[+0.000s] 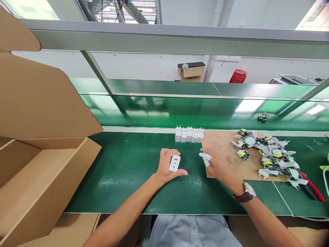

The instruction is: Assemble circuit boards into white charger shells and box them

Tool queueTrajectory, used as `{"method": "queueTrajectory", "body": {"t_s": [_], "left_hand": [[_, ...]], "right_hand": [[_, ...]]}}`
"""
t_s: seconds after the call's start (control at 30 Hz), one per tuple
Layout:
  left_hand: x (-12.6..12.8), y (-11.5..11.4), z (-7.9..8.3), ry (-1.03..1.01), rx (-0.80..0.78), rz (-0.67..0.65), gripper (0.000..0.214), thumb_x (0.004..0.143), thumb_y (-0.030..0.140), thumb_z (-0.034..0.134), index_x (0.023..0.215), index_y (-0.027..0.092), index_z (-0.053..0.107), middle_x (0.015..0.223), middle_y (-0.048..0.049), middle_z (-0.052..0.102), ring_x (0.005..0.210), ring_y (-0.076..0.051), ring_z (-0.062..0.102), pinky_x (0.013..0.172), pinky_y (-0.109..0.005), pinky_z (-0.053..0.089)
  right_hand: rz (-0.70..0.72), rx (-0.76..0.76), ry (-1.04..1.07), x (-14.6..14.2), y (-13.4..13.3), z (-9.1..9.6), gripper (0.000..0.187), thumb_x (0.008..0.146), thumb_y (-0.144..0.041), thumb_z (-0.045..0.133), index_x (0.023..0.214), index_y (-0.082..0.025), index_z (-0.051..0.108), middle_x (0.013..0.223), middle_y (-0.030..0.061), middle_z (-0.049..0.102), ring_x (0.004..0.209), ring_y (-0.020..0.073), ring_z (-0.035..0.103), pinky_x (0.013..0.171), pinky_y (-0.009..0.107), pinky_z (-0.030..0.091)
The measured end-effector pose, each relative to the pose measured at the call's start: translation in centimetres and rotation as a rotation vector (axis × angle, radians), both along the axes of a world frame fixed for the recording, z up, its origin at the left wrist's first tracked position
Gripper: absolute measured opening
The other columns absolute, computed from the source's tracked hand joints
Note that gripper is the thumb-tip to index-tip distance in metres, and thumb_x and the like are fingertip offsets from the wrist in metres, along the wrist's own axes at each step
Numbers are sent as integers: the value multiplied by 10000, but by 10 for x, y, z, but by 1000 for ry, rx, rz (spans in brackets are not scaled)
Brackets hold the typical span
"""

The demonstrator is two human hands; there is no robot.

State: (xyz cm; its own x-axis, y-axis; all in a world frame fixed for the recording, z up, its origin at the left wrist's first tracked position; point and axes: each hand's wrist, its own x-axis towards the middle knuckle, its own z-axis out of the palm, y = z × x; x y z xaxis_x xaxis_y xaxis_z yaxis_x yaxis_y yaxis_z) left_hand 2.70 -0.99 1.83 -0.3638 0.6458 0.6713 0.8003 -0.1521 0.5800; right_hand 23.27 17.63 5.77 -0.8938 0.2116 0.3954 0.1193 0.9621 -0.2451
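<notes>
While the right hand, half-spread and seemingly empty, overlaps the cardboard sheet, left of it the left hand cups a charger between bent fingers and straight thumb.

A white, round-cornered charger is sitting in the left hand, its port face pointing up at the camera and showing one red slot near twelve o'clock and two narrow dark slots below. Its long axis is leaning slightly toward one o'clock, the thumb extending toward three.
</notes>
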Motion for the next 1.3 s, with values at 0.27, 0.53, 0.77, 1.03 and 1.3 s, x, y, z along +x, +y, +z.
{"method": "queueTrajectory", "body": {"t_s": [0.27, 0.53, 0.77, 1.03, 1.3], "left_hand": [[-3, -2, -2, -12, 3, 11, 804, 750, 900, 595, 1191, 228, 566, 1024, -114, 670, 944, -269, 553, 784, -431, 526], [-3, 2, -3, -184, 117, -110, 593, 852, 677, 721, 1205, 241, 530, 1117, -113, 638, 1008, -259, 668, 812, -423, 581], [-6, 8, -11, -292, -198, -15, 417, 953, 442, 678, 1310, 254, 574, 1169, -79, 733, 1040, -232, 729, 935, -431, 612], [-8, 13, -2, -234, -157, -96, 251, 1011, 315, 612, 1248, 243, 654, 1252, -110, 737, 1103, -232, 732, 918, -423, 643], [1, 15, 7, -17, -70, -22, 58, 970, 239, 633, 915, 229, 617, 1052, -84, 776, 941, -209, 764, 810, -358, 654]], "right_hand": [[154, -794, -10, -46, -57, -6, 260, 978, -206, 577, 1194, -232, 718, 1133, 79, 779, 1035, 241, 747, 938, 433, 626], [145, -1439, 175, -77, -71, -15, 356, 890, -422, 747, 1153, -197, 663, 1028, 72, 758, 1007, 242, 739, 915, 409, 620], [89, -587, 236, -64, -37, -20, 275, 928, -199, 602, 1196, -238, 652, 1128, 92, 627, 987, 227, 649, 863, 403, 602], [27, -664, 156, -58, -38, -32, 430, 928, -232, 687, 1331, -256, 540, 1183, 83, 631, 1039, 239, 651, 927, 437, 595], [30, -670, 200, -59, -43, -44, 449, 934, -241, 686, 1355, -241, 528, 1139, 82, 608, 988, 231, 646, 902, 397, 587]]}}
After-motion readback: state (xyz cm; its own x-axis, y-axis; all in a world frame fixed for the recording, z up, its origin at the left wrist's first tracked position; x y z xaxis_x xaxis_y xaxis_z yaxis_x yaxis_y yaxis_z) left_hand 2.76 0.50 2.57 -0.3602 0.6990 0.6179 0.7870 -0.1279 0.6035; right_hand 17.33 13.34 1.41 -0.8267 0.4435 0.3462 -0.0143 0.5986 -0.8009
